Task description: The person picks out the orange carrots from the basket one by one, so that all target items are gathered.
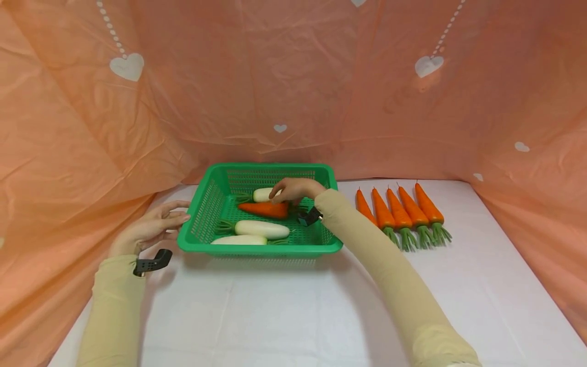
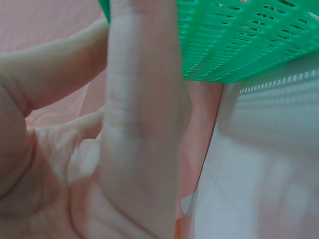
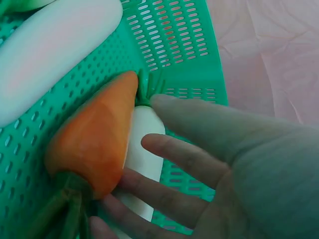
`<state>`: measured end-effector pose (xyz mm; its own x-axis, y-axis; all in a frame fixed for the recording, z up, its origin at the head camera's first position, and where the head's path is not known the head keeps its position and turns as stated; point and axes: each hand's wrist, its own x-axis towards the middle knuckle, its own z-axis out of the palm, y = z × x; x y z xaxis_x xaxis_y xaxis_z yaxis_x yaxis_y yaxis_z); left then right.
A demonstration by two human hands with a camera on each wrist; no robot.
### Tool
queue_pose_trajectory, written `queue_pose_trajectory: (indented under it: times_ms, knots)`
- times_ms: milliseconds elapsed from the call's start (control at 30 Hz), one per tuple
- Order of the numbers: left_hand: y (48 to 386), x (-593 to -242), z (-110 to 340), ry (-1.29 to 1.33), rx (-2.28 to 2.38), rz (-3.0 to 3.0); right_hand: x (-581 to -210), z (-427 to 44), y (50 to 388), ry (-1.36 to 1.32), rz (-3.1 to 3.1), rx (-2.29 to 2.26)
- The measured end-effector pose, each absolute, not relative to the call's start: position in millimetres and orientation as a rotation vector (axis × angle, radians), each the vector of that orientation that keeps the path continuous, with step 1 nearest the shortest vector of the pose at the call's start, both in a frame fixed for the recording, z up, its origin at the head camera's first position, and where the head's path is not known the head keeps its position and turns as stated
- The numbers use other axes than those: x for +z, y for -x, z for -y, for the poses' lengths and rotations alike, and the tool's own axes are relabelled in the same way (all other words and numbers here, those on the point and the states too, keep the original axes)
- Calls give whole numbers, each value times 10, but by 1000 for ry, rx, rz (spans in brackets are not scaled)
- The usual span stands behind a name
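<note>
A green perforated plastic basket [image 1: 261, 249] holds an orange carrot [image 1: 261, 209] and three white radishes. One radish [image 1: 262, 194] lies behind the carrot; a second radish [image 1: 261, 229] and a third radish [image 1: 240, 240] lie nearer the front. My right hand [image 1: 298, 188] is inside the basket, over the carrot and the back radish. In the right wrist view its fingertips touch the side of the carrot [image 3: 94, 139], without curling round it. At the basket's left side, my left hand [image 1: 149, 227] rests its extended fingers against the rim.
Several carrots [image 1: 399, 209] lie in a row on the white table [image 1: 293, 316] to the right of the basket, green tops toward me. An orange-pink cloth [image 1: 293, 76] with white hearts hangs behind and at both sides.
</note>
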<state>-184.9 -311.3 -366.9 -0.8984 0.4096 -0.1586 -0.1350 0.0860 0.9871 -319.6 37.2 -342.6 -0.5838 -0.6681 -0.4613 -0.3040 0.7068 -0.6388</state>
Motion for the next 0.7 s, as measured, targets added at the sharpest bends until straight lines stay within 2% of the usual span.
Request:
queue_pose_trajectory:
  times_ms: [700]
  knots:
    - [1846,-3683,3108,-163,1812,-2097,-3516,-292,3103,671,-2247,-579]
